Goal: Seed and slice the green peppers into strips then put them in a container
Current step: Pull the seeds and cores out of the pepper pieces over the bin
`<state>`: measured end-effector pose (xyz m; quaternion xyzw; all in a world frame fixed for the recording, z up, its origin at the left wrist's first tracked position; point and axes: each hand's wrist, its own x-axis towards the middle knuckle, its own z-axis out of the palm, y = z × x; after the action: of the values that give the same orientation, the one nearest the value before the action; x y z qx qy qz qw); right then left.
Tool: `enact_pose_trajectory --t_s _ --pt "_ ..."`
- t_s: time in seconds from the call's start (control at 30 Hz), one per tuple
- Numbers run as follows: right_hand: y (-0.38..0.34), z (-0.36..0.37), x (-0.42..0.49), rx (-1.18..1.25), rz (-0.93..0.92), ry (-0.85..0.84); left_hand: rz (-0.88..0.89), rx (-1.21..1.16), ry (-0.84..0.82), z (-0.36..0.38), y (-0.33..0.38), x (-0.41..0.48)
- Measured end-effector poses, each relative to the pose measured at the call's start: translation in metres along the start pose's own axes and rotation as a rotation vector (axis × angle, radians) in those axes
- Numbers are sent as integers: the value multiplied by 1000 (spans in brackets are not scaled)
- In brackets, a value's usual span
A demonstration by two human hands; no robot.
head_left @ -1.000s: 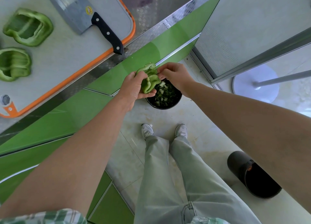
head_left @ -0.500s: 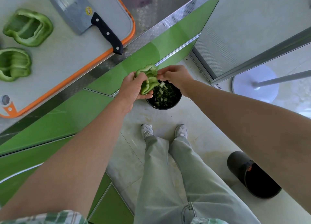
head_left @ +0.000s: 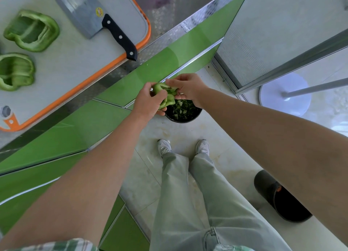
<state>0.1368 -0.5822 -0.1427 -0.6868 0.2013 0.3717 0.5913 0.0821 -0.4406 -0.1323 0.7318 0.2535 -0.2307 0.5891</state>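
Seeding stage, partway through. Left hand [head_left: 148, 100] grips a pepper piece [head_left: 166, 97] just above the black bin [head_left: 180, 121], fingers curled round it; right hand [head_left: 188, 89] pinches at its inside, likely pulling out the core. There are scraps in the bin. Up-left of the bin, on the cutting board [head_left: 75, 58], lie the upper pepper half [head_left: 32, 30] and lower pepper half [head_left: 16, 71], both hollowed, with the cleaver [head_left: 84, 11] unheld. No strips or container in view, so slicing and filling look still to do
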Motion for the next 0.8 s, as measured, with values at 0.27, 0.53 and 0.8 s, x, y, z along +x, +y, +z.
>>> enact_pose_trajectory --t_s 0.27,0.53,0.8 --pt "27 -18 17 -192 38 260 -75 -130 -18 -5 -2 0" --pt "2 2 2 -183 -203 28 -107 -205 -28 -2 6 1" --pt "12 -17 11 -70 -65 163 -174 -238 -17 -6 6 3"
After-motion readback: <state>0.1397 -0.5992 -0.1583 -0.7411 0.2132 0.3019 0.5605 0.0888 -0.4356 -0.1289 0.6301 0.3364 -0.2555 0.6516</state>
